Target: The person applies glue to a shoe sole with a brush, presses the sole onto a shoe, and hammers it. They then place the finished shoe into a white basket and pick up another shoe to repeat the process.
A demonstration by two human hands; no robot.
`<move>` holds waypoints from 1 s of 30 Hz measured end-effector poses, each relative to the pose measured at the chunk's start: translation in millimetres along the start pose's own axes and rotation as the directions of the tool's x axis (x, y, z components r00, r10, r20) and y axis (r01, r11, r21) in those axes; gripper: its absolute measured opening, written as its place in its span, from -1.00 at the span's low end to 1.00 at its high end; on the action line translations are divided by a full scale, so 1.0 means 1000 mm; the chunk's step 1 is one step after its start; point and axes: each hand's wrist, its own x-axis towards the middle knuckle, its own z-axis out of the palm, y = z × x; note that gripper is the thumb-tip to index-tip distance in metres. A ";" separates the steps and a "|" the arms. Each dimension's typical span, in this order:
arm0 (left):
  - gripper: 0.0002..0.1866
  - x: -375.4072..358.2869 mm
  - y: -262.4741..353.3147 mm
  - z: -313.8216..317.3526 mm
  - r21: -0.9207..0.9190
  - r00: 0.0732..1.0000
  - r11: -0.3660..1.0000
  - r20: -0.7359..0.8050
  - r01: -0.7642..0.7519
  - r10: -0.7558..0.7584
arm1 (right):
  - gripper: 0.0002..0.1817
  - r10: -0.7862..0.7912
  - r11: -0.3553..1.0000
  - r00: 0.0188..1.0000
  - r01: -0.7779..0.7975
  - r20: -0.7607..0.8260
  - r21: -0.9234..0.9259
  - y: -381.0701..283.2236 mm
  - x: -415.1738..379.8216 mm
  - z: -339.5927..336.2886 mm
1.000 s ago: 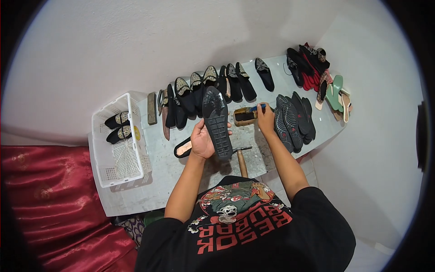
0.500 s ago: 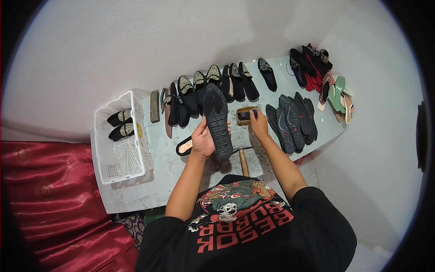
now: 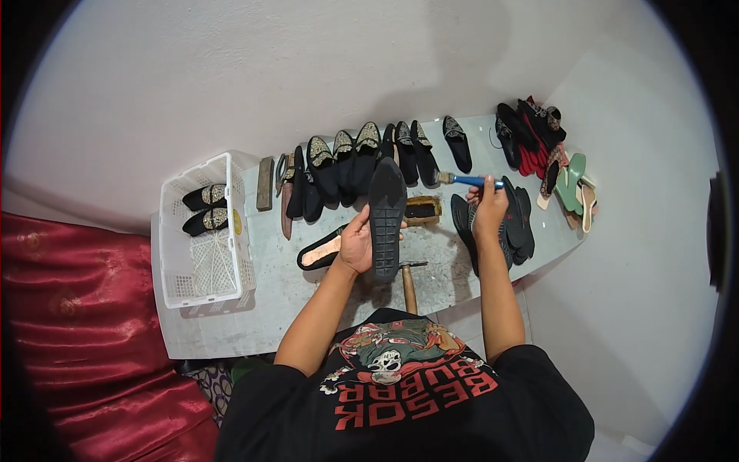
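One black sole [image 3: 386, 223] extends above and below the left hand [image 3: 356, 243] gripping it; the right hand [image 3: 489, 212] grips a brush [image 3: 466, 180].

One brush [image 3: 468, 180], one hammer [image 3: 409, 288] (singles).

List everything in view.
Table: one, grey, centre
Sole: one, black, held at centre
Brush: one, blue handle, held right
Tray: one, brownish, right of sole
Hammer: one, wooden handle, near edge
Loose soles: several, black, right
Row shoes: several, black, far edge
Open shoe: one, black, left of sole
Basket: one, white, left
Shoes inside: two, black, patterned
Block: one, brownish, near basket
Shoe pile: uncounted, black, red, far right
Green piece: one, right end
Cloth: one, red, left
Left hand: one, on sole
Right hand: one, on brush
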 end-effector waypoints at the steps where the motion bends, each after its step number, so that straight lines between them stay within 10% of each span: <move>1: -0.36 0.002 -0.002 0.003 0.008 1.000 1.000 -0.027 0.000 0.000 | -0.66 -0.053 0.998 0.998 0.052 0.028 0.020 -0.019 -0.001 0.007; 30: -0.31 -0.002 -0.016 0.001 -0.007 0.990 0.991 0.056 0.131 -0.131 | -0.84 -0.474 0.694 0.759 0.634 0.446 -0.342 -0.123 -0.046 0.053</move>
